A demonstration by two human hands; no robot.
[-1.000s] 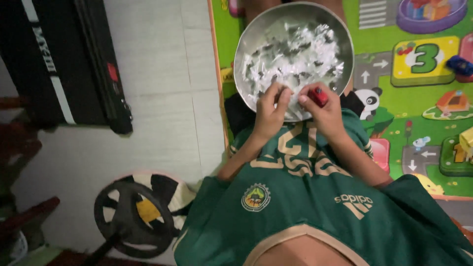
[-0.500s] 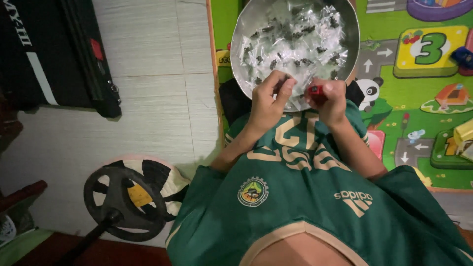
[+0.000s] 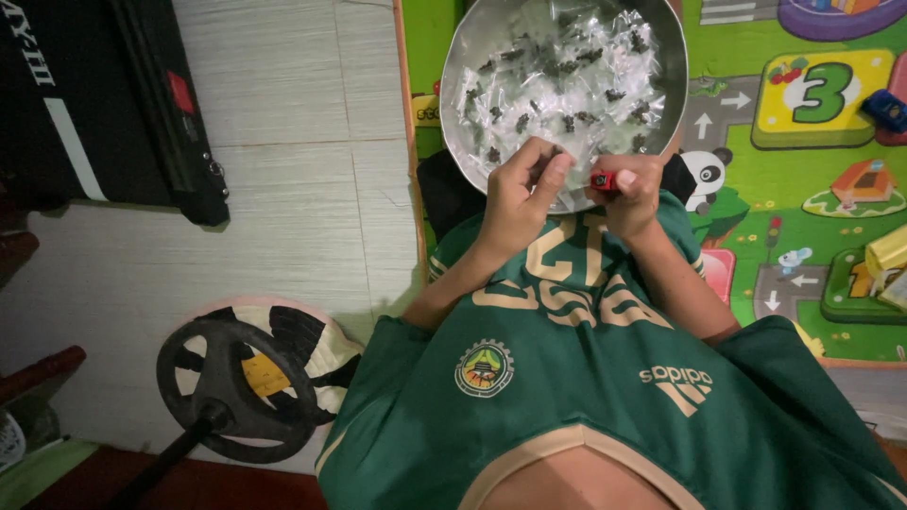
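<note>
A round metal tray (image 3: 463,71) rests on my lap, holding several small clear plastic packets with dark bits inside (image 3: 567,80). My left hand (image 3: 518,198) is at the tray's near rim, fingers pinched on something small and clear that I cannot make out. My right hand (image 3: 628,194) is beside it, closed around a small red object (image 3: 603,179) with a dark tip. The two hands almost touch over the rim. I wear a green jersey with tan trim.
A colourful play mat (image 3: 812,179) with toy blocks lies on the right. Pale floor tiles (image 3: 302,189) are on the left, with a black machine (image 3: 104,104) at the far left and a black round stand base (image 3: 236,387) lower left.
The view has shifted, so the tray sits higher in frame. Both hands stay at the tray's near rim; the left fingers have drawn closer to the red object.
</note>
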